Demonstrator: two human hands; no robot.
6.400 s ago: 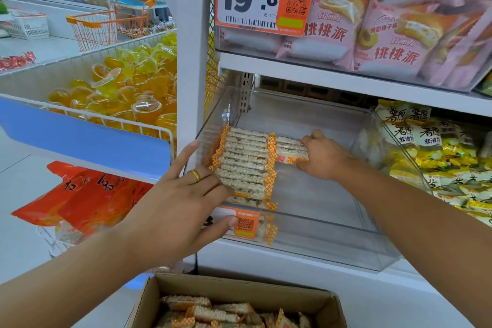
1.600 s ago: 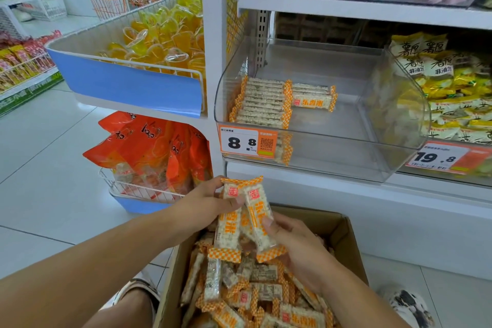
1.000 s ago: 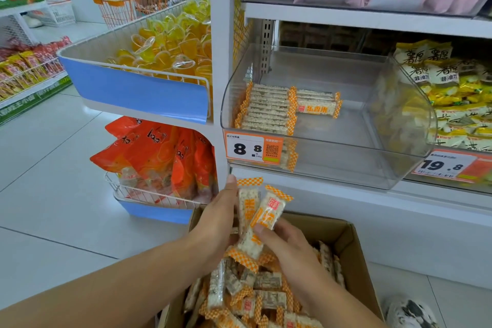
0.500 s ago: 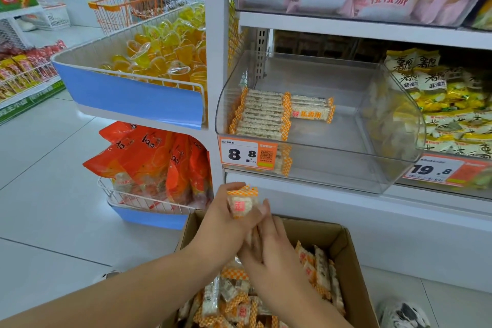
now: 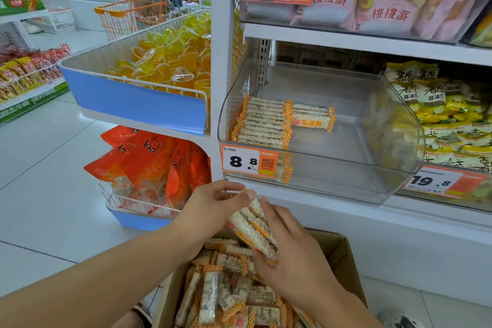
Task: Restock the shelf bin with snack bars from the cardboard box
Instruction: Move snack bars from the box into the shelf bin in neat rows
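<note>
Below price tag point(image 5: 250, 162) "8.8", hands hold snack bars point(image 5: 253, 229).

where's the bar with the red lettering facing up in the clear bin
Head view: the orange-ended snack bar lies left of centre in the clear plastic bin, touching the neat row.

The upright bars from a moment ago now lie tilted as one bundle of snack bars point(image 5: 253, 229), gripped between both hands above the cardboard box point(image 5: 343, 255).
</note>
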